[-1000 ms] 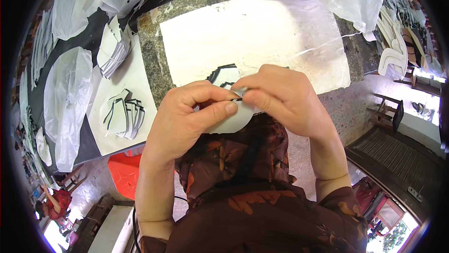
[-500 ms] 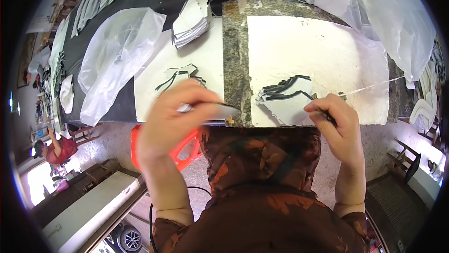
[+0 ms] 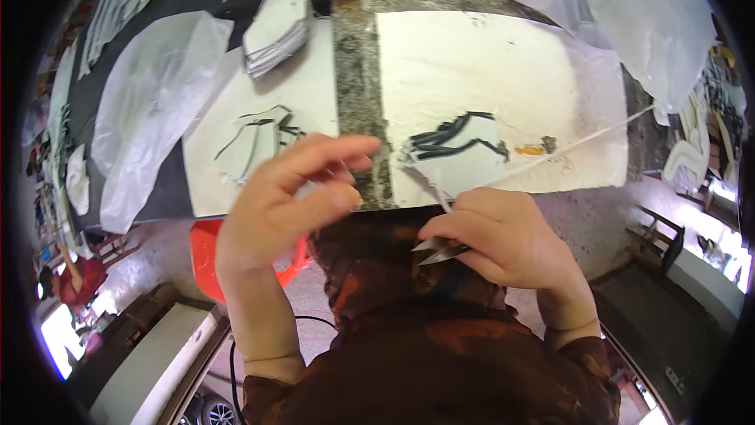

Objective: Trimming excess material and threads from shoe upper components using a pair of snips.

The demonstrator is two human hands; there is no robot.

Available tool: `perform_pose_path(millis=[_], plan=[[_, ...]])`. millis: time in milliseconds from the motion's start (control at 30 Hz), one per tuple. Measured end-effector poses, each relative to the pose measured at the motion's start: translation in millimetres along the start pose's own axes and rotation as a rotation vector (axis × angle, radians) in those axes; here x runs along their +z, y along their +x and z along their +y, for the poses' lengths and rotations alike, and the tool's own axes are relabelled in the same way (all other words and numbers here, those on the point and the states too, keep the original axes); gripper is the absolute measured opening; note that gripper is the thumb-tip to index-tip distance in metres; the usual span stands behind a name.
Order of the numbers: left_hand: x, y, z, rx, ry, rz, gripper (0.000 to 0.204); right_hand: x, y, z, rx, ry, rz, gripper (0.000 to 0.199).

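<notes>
The white sheet [image 3: 487, 71] lies mostly bare beyond the black-edged scraps [image 3: 452, 142]; a thread [image 3: 582, 140] crosses its right part, and plastic bags [image 3: 149, 110] crowd the left.

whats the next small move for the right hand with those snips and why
Probably bring the thread snips in the right hand forward to the black-edged piece on the white cloth. The left hand hovers empty beside it.
</notes>
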State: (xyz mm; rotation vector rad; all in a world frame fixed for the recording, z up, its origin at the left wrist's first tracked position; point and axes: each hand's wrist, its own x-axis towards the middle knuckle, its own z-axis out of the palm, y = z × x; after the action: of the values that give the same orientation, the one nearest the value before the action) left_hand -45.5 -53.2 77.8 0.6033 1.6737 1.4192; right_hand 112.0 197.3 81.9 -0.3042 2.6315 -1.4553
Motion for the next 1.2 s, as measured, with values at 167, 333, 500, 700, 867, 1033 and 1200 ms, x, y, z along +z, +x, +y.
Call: perform_pose_path(millis=[167,333,500,700,867,1033,1200], plan=[[41,20,-14,-0.195,-0.392,-0.051,0.073,1,-1,-4,-0.11,-0.006,-0.012,0.023],[57,28,-20,-0.347,-0.556,-0.199,0.059,2,-10,3,-0.15,0.045,0.027,0.019],[66,25,-24,-0.295,-0.581,-0.181,0.03,3,-17,9,-0.144,0.072,0.054,0.045],[69,23,-32,-0.32,-0.59,-0.056,0.019,-4,-21,12,-0.04,0.104,-0.04,0.026],[79,3,-31,-0.225,-0.495,0.049,0.017,-2,-18,2,0.449,0.425,0.09,0.026],[91,7,-35,-0.012,-0.041,0.174,0.021,-2,-14,16,0.407,0.419,0.257,0.008],[100,15,-58,0.477,0.648,0.336,0.031,-12,8,15,0.438,0.292,0.259,0.013]])
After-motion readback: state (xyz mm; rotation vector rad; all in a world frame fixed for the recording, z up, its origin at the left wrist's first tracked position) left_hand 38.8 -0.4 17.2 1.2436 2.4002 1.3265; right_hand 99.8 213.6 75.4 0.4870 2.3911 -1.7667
